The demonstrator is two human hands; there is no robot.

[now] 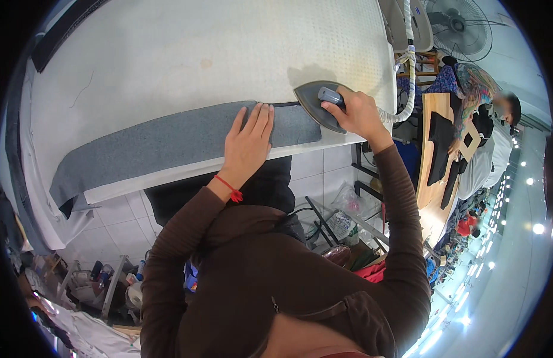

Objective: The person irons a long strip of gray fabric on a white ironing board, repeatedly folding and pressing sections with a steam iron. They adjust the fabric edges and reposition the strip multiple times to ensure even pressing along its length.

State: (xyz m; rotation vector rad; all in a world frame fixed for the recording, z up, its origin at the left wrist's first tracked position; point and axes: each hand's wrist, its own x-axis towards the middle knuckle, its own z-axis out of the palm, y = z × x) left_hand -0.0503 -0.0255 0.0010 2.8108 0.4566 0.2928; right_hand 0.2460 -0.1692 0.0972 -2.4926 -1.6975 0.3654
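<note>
A long grey strip of fabric [163, 139] lies along the near edge of the white padded ironing table [187, 53], its left end hanging a little over the edge. My left hand [247, 142] rests flat on the strip, fingers stretched out and holding nothing. My right hand [359, 117] is wrapped round the handle of an iron [314, 102]. The iron's pointed front faces left, and its base covers the strip's right end. A dark edge shows along the strip's far side between my left hand and the iron.
A wrapped hose [412, 77] runs down the table's right side. Beyond it stand a wooden worktable [434, 173] with dark cut pieces, a co-worker [476, 80] and a fan [456, 24]. Bags and metal frames [330, 221] sit below the near edge. A dark strip [61, 36] lies far left.
</note>
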